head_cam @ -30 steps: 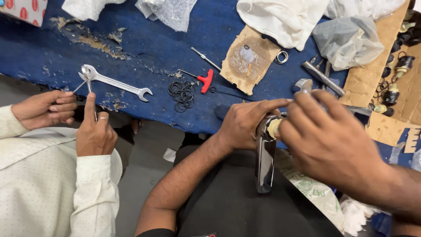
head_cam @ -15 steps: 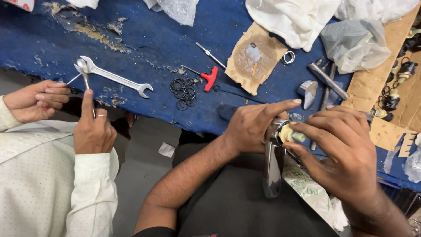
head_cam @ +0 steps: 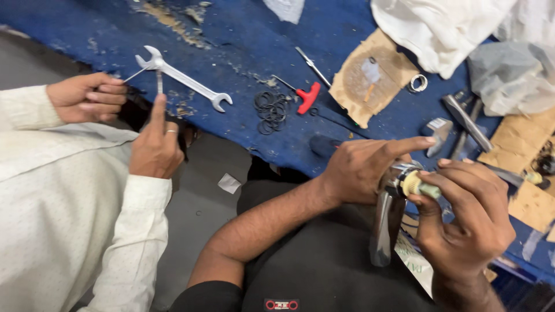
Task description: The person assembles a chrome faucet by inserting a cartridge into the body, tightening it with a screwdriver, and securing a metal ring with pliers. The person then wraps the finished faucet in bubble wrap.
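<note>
My left hand [head_cam: 361, 167] grips the top of a chrome tap body [head_cam: 384, 228] that hangs down over my lap. My right hand [head_cam: 468, 216] pinches a pale green and cream cartridge [head_cam: 419, 186] sitting at the tap's top opening. Both hands are close together at the edge of the blue table [head_cam: 243, 52].
A co-worker in a white shirt at left holds thin metal pins with both hands [head_cam: 147, 144]. On the table lie a wrench [head_cam: 182, 80], black rubber rings [head_cam: 272, 110], a red T-handle key [head_cam: 306, 95], cardboard pieces [head_cam: 373, 75], a metal ring [head_cam: 418, 83], white cloths [head_cam: 445, 29] and metal parts [head_cam: 462, 118].
My right hand has pulled back from covering the tap top and now pinches the cartridge, which shows. The view has shifted; the co-worker's hands stay near the wrench.
</note>
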